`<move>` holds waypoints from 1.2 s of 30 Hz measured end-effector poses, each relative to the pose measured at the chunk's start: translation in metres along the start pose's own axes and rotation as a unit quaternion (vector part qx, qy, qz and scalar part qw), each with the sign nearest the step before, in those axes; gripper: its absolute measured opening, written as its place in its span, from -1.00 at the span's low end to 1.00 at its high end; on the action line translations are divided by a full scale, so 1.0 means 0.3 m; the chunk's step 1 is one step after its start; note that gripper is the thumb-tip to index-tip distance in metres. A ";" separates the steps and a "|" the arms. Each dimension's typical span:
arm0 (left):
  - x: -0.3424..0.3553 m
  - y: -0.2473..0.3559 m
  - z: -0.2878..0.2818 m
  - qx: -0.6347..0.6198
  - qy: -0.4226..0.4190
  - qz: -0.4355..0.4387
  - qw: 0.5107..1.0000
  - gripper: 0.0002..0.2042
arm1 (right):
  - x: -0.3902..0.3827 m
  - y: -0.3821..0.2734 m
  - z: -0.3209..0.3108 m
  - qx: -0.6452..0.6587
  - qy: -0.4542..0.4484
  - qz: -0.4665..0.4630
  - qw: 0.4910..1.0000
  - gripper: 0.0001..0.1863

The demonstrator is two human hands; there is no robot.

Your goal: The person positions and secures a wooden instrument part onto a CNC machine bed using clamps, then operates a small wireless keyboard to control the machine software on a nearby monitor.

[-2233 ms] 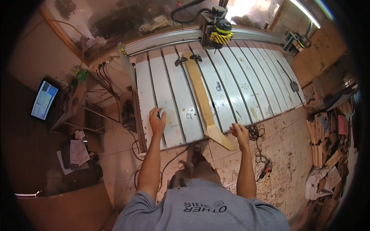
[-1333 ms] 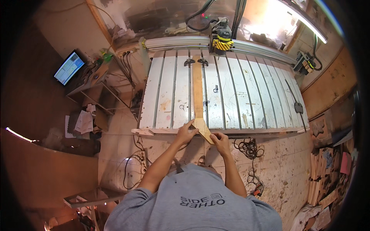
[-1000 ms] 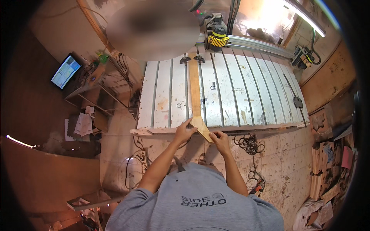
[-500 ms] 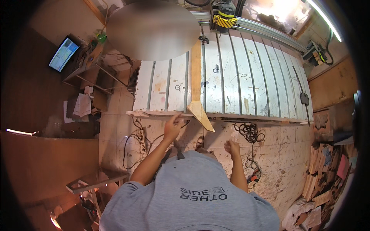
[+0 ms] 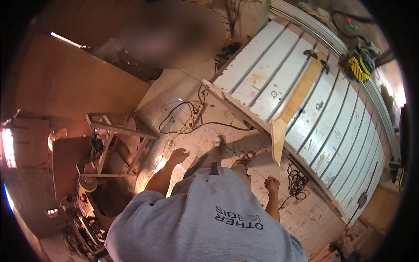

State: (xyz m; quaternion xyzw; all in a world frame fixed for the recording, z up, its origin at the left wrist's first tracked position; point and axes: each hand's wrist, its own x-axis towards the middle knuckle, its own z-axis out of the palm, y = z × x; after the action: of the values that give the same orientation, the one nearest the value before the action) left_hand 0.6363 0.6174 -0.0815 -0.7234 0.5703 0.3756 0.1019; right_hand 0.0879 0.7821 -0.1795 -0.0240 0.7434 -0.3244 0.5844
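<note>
My left hand (image 5: 179, 156) hangs over the floor in front of my left side, holding nothing, its fingers loosely stretched. Down on my right, my right hand (image 5: 272, 184) has its fingers curled in and nothing visible in them. It is the nearer hand to a long wooden board (image 5: 301, 94) lying across the slotted white machine table (image 5: 345, 126). An angled wooden end (image 5: 278, 139) of that board juts past the table's near edge. Black clamps (image 5: 310, 54) sit at the board's far end. Neither hand touches the wood.
A metal frame stand (image 5: 124, 131) is at the left, by a large brown panel (image 5: 74, 78). Black cable and a power strip (image 5: 197, 115) lie on the tiled floor. A coiled cable (image 5: 297, 181) lies below the table edge. The machine head (image 5: 361, 65) stands far right.
My body and view have turned left, so the table and board now sit farther right and tilted. My left hand has moved away from the board's end; my right fingers have curled in.
</note>
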 end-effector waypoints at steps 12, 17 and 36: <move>-0.058 -0.479 0.078 -0.224 0.045 -0.049 0.972 -0.44 | -0.018 -0.181 0.575 -0.352 -0.136 -0.180 0.909 -0.63; 0.065 -0.702 -0.006 -0.336 0.037 -0.144 0.930 -0.48 | -0.148 -0.408 0.980 -0.431 -0.144 -0.328 0.828 -0.58; 0.303 -0.913 -0.490 -0.207 0.076 -0.186 0.958 -0.68 | 0.747 -1.956 2.027 -0.662 -0.018 -0.357 0.659 -0.70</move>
State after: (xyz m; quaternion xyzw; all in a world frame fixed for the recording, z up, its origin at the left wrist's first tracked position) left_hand 0.9521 0.5546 -0.1160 -0.8481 0.3418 0.4041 -0.0258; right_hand 0.3533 -0.0496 -0.1361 -0.6741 0.6851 0.0703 0.2670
